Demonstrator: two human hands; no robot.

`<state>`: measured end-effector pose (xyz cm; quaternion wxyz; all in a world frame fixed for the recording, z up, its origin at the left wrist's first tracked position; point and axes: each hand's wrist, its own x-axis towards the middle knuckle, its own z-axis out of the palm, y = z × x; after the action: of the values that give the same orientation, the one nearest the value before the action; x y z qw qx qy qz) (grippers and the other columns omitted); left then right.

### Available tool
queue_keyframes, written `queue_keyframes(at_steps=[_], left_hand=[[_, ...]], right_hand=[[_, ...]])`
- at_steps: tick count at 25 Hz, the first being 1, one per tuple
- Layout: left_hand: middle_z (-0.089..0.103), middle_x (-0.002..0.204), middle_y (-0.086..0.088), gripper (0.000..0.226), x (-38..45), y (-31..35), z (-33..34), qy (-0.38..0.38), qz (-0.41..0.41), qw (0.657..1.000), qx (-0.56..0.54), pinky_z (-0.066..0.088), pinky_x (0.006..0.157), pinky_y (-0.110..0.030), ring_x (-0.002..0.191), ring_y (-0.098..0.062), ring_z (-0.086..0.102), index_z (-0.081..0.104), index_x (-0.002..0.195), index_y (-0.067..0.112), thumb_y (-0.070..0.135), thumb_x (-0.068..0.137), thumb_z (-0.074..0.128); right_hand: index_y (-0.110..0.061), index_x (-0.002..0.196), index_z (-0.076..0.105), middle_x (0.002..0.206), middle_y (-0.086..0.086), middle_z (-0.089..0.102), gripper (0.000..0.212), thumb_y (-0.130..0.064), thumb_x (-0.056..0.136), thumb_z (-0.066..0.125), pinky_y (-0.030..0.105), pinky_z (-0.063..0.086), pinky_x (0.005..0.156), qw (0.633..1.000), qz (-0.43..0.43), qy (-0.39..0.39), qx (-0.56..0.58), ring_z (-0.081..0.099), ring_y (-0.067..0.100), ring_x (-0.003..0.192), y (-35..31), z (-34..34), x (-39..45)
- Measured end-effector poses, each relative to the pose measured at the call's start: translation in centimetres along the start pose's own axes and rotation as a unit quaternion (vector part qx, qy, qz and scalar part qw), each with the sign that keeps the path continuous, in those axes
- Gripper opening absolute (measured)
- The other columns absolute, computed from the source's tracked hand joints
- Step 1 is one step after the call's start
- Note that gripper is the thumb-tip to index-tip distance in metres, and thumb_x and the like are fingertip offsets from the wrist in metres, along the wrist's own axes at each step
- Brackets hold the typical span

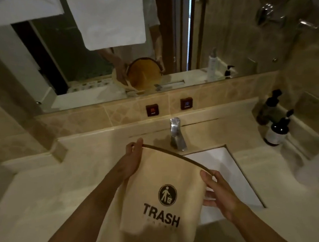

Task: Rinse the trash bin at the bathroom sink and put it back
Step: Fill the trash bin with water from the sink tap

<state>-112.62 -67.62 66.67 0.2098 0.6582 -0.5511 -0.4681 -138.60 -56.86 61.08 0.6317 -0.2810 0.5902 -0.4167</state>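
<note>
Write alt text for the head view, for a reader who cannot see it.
Both hands hold a beige bin marked TRASH, tilted over a white sink: the left hand and right hand grip its dark rim at either side. A chrome tap stands behind it, two dark pump bottles at the right, and the mirror reflects the bin's mouth.

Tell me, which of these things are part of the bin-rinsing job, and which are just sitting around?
Part of the job: bin, held at its rim by left hand and right hand; sink; tap.

Just sitting around: two dark bottles on the counter, towels, mirror, hot and cold signs.
</note>
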Motion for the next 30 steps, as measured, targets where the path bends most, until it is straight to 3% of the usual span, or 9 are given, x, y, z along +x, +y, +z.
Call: queue_keyframes(at_steps=[3,7,10,11,14,18,23,26,30], left_hand=[[0.049,0.141,-0.014,0.085,5.0,2.1,1.2,0.019,-0.026,0.999,-0.001,0.031,0.109,-0.044,0.127,-0.032,0.048,0.020,0.150,0.028,0.080,0.085,0.014],[0.048,0.134,-0.008,0.073,9.3,4.3,2.9,0.004,-0.014,0.995,-0.099,0.034,0.103,-0.034,0.119,-0.023,0.048,0.024,0.146,0.020,0.070,0.092,0.025],[0.046,0.136,-0.014,0.096,10.8,2.7,4.9,0.033,-0.036,0.969,-0.240,0.038,0.107,-0.042,0.118,-0.024,0.049,0.029,0.142,0.008,0.076,0.077,0.051],[0.045,0.135,-0.012,0.095,10.4,1.9,5.5,0.038,-0.058,0.963,-0.259,0.040,0.105,-0.043,0.116,-0.023,0.049,0.027,0.144,0.012,0.074,0.076,0.051],[0.045,0.130,-0.004,0.048,8.6,-0.1,8.3,0.075,-0.099,0.952,-0.281,0.050,0.079,-0.034,0.103,-0.013,0.052,0.024,0.145,0.030,0.048,0.102,0.033],[0.040,0.138,-0.003,0.047,7.5,-2.1,10.7,0.095,-0.115,0.936,-0.318,0.044,0.068,-0.029,0.119,-0.021,0.043,0.025,0.146,0.033,0.040,0.102,0.040],[0.045,0.126,0.009,0.061,6.5,-3.5,10.9,0.067,-0.068,0.949,-0.300,0.046,0.070,-0.028,0.110,-0.010,0.048,0.029,0.138,0.036,0.047,0.079,0.041],[0.050,0.115,0.006,0.048,7.0,-3.3,9.9,0.062,-0.051,0.960,-0.268,0.046,0.070,-0.028,0.101,-0.013,0.053,0.040,0.126,0.033,0.039,0.078,0.040],[0.049,0.122,-0.001,0.032,10.1,-2.4,7.9,0.169,0.001,0.985,0.030,0.047,0.091,-0.034,0.110,-0.015,0.048,0.058,0.110,0.030,0.045,0.085,0.045]], right_hand=[[-0.031,0.117,0.053,0.112,0.009,0.068,0.055,-0.057,0.070,0.067,0.047,0.059,0.077,1.000,0.001,0.009,-0.012,0.069,0.030,0.098,-2.0,-1.6,4.9],[-0.030,0.117,0.054,0.111,0.007,0.069,0.042,-0.043,0.080,0.068,0.045,0.058,0.080,0.999,-0.031,0.022,-0.031,0.069,0.027,0.095,-5.7,-4.1,10.4],[-0.030,0.115,0.053,0.114,0.008,0.064,0.036,-0.031,0.083,0.068,0.040,0.056,0.077,0.995,-0.062,0.005,-0.076,0.065,0.024,0.097,-7.0,-5.8,13.4],[-0.030,0.117,0.052,0.115,0.006,0.063,0.041,-0.030,0.080,0.070,0.038,0.056,0.076,0.993,-0.069,-0.012,-0.095,0.064,0.022,0.098,-7.1,-6.4,14.1],[-0.032,0.117,0.051,0.120,-0.008,0.058,0.057,-0.030,0.067,0.079,0.038,0.056,0.082,0.983,-0.074,-0.059,-0.159,0.058,0.012,0.104,-7.4,-8.0,15.9],[-0.017,0.119,0.049,0.122,0.005,0.057,0.054,-0.001,0.074,0.075,0.026,0.058,0.066,0.984,-0.078,-0.085,-0.139,0.058,0.021,0.110,-6.6,-8.9,17.0],[-0.024,0.113,0.050,0.125,-0.005,0.049,0.058,0.006,0.071,0.076,0.030,0.058,0.077,0.980,-0.051,-0.120,-0.153,0.054,0.014,0.113,-6.1,-9.9,16.1],[-0.025,0.115,0.047,0.129,-0.003,0.045,0.066,-0.016,0.062,0.084,0.032,0.055,0.080,0.977,-0.012,-0.154,-0.146,0.053,0.014,0.116,-5.9,-10.3,15.4],[-0.020,0.109,0.046,0.118,0.012,0.047,0.025,-0.026,0.090,0.061,0.034,0.044,0.075,0.989,-0.008,-0.051,-0.137,0.052,0.015,0.091,-5.9,-8.5,15.5]])
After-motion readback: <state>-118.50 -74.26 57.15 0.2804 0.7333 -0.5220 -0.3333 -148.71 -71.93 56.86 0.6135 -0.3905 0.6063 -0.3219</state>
